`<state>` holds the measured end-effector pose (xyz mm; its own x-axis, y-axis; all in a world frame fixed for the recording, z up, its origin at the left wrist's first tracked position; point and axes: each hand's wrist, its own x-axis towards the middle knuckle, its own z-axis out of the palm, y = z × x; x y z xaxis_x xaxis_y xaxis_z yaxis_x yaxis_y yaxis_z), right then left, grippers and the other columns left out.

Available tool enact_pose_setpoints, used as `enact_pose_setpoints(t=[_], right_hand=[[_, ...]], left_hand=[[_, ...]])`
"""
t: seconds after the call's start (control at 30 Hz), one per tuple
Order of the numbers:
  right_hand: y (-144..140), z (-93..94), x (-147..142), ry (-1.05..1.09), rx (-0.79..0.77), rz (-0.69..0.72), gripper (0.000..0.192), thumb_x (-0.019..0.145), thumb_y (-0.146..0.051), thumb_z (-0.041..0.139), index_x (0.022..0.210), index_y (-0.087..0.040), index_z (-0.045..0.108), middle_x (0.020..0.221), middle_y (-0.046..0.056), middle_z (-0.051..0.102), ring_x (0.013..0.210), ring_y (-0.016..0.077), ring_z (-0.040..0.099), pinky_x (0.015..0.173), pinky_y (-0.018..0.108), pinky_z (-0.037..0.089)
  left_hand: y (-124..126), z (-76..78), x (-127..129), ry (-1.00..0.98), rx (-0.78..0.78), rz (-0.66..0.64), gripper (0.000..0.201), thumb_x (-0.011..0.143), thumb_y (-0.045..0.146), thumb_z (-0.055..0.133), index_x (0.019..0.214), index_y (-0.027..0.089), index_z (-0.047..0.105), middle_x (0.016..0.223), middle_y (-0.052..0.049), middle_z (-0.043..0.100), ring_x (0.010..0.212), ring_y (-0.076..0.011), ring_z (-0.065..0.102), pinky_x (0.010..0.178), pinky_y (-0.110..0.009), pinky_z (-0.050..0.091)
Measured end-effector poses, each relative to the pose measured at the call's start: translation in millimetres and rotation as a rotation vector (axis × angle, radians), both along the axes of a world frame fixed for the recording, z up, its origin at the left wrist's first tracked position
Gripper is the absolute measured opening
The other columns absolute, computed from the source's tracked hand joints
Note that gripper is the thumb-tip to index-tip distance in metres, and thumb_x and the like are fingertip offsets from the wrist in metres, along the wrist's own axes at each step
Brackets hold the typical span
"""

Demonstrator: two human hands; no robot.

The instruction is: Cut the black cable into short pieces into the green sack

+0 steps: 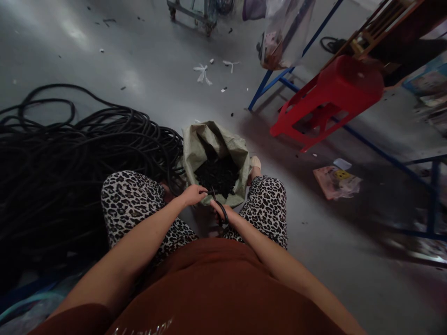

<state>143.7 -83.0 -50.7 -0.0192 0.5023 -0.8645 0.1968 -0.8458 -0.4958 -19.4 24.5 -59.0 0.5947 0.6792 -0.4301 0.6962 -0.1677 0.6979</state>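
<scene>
From my remote view, the left hand [193, 194] and right hand [220, 211] grip a black cable length [219, 205] over the woven sack [195, 149] — roughly half-filled with black pieces [218, 174] — while a large cable heap [70, 158] remains on the floor.

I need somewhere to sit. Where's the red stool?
The red stool lies tipped on the floor at upper right of the head view, against the blue rack frame, beyond the sack.
</scene>
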Motion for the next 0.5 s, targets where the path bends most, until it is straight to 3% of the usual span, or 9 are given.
enact_pose_setpoints(t=[0.2, 0.33, 0.5], right_hand=[[2.0, 10.1, 0.1, -0.004, 0.019, 0.029, 0.051, 0.092, -0.058, 0.04, 0.082, -0.012, 0.06, 0.055, 0.001, 0.054, 0.045, 0.0125, 0.054, 0.043, 0.02, 0.041], [2.0, 10.9, -1.9, -0.003, -0.001, -0.03, 0.052, 0.091, -0.06, 0.04, 0.077, -0.013, 0.057, 0.053, 0.001, 0.053, 0.041, 0.0122, 0.052, 0.039, 0.021, 0.042], [2.0, 8.7, -2.7, -0.031, 0.005, -0.005, 0.053, 0.09, -0.062, 0.04, 0.069, -0.015, 0.053, 0.047, 0.0, 0.05, 0.035, 0.0126, 0.051, 0.034, 0.021, 0.038]], left_hand=[[-0.8, -0.8, -0.3, -0.007, -0.016, -0.009, 0.035, 0.077, 0.029, 0.052, 0.101, 0.018, 0.075, 0.095, -0.004, 0.075, 0.088, -0.0203, 0.065, 0.079, -0.026, 0.048], [-1.2, 2.2, 0.6, -0.015, -0.042, -0.008, 0.035, 0.077, 0.029, 0.05, 0.1, 0.018, 0.075, 0.083, -0.002, 0.074, 0.077, -0.018, 0.064, 0.07, -0.024, 0.048], [-1.6, 5.5, 2.7, -0.025, -0.042, -0.011, 0.035, 0.079, 0.027, 0.049, 0.098, 0.016, 0.075, 0.07, -0.001, 0.07, 0.073, -0.0172, 0.063, 0.067, -0.023, 0.046]])
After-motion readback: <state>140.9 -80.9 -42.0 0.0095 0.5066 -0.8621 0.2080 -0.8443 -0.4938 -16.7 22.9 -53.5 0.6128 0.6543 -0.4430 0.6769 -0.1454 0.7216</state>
